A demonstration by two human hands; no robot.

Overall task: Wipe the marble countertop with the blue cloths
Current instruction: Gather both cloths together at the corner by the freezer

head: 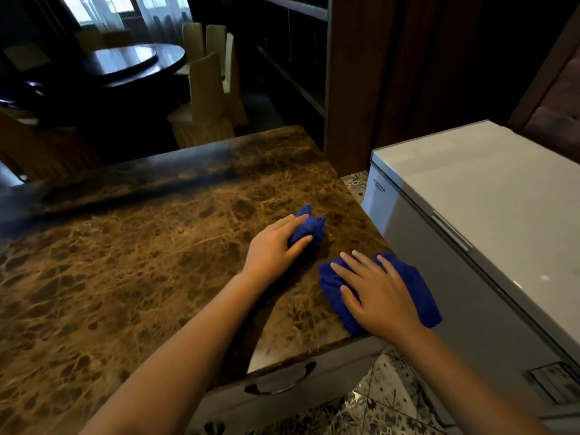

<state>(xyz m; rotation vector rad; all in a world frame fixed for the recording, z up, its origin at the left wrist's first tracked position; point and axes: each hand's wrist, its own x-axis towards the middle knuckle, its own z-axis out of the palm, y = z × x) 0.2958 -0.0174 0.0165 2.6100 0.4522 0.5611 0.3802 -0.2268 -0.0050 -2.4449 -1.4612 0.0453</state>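
The brown veined marble countertop (141, 252) fills the left and middle of the head view. My left hand (276, 243) grips a bunched blue cloth (310, 226) near the counter's right side. My right hand (376, 293) lies flat, fingers spread, on a second blue cloth (417, 284) at the counter's right front corner. That cloth hangs slightly over the right edge.
A white chest freezer (477, 189) stands close to the right of the counter, with a narrow gap of patterned floor tile (389, 403) between. A grey drawer with a handle (282, 381) sits under the counter's front edge. Chairs (207, 98) and a dark round table (125, 64) stand beyond.
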